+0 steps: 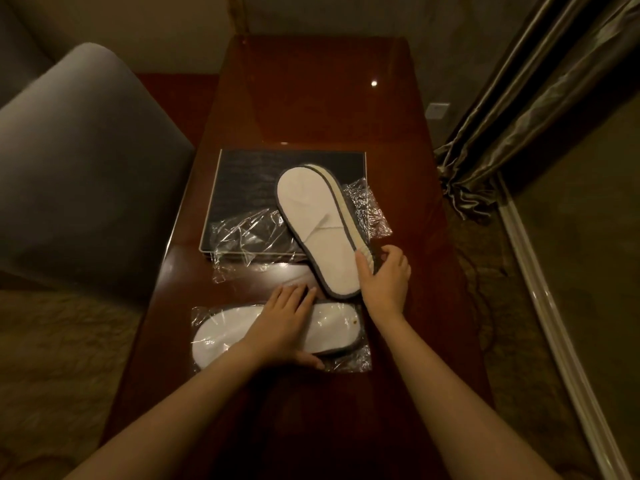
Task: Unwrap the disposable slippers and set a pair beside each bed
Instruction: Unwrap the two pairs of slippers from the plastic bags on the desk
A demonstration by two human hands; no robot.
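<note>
White slippers (317,230) with grey trim, out of the plastic, stacked flat together. Angled diagonally over the dark tray (242,168), near end pinched in the right hand (384,282). Empty clear wrapper (247,233) crumpled underneath. Second pair (221,336) still sealed in plastic, lying flat crosswise closer in, under the left hand (284,323).

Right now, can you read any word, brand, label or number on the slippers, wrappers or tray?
No text can be read.
Unwrapped slippers: plain, no print.
Wrapped slippers: one tiny gold mark, too small to read.
Dark tray: faint surface pattern, too dim to read.
</note>
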